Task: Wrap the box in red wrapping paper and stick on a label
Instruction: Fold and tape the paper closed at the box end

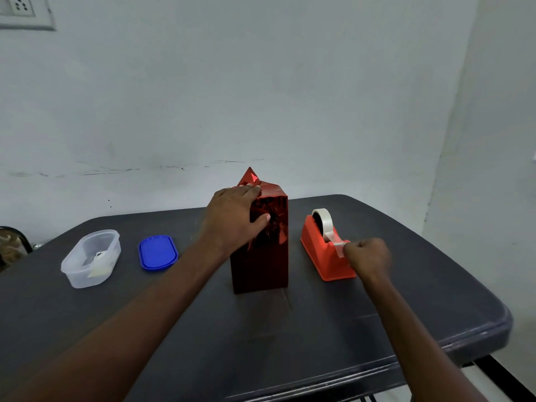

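— What sits at the left of the frame?

— A translucent plastic tub (90,258), oblong with rounded corners, holding some pale scraps too blurred to name. Just right of it, apart from it, lies a glossy blue lid (158,252) of the same rounded oblong shape, flat on the dark grey table (319,343), whose surface looks matt and whose corner at the right is rounded.

— And in the middle?

— The box (261,245) stands upright on end at the centre of the frame, a tall rectangular block covered in shiny red wrapping paper (272,224) that is creased and reflective on the near face. At the top a folded flap rises to a triangular point. The left hand (232,217) rests over the upper left corner of the box, fingers laid fairly straight across the top fold, thumb pressing the front face; it presses rather than clasps.

— To the right?

— An orange plastic tape dispenser (326,253), wedge-shaped and smooth, carries a roll of clear tape (323,220) standing on edge. The right hand (368,256) is at the dispenser's near end, fingers curled, pinching the free end of the tape at the cutter.

— Behind all this?

— A plain pale wall (261,82) with faint scuff marks, and a socket plate (21,10) in the upper left corner.
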The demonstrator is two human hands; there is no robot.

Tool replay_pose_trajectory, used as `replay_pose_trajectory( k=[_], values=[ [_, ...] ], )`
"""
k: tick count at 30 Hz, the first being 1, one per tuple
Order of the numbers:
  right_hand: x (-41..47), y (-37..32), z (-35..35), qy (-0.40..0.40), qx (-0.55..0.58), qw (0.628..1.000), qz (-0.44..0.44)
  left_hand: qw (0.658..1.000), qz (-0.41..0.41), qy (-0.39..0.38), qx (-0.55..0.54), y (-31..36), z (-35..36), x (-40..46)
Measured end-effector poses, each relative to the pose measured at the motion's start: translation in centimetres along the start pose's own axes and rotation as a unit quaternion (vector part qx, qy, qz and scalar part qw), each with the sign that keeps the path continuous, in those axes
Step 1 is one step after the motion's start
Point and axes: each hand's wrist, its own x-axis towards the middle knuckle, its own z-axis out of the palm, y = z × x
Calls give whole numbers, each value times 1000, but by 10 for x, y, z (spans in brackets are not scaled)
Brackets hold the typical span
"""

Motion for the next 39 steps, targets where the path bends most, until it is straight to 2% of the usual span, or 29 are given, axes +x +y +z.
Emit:
replay_pose_trajectory(
  k=[4,8,17,26,30,35,39],
  values=[
    [4,14,5,-8,42,999,27,1000,-1,3,-1,0,-2,0],
    [7,24,9,-54,160,981,93,1000,-2,-1,1,0,-1,-1],
    [-10,25,23,-27,303,939,160,1000,-1,-3,-2,-1,2,-1],
    [-17,25,26,-10,323,926,196,1000,-2,-2,-3,-2,4,-2],
    [-24,19,25,0,303,943,137,1000,2,3,-11,-2,5,-2],
    [-24,-19,11,-10,269,963,-2,1000,3,5,-14,0,7,-2],
    [-23,-65,-1,-34,237,965,-105,1000,2,5,-22,4,9,-1]
  ],
)
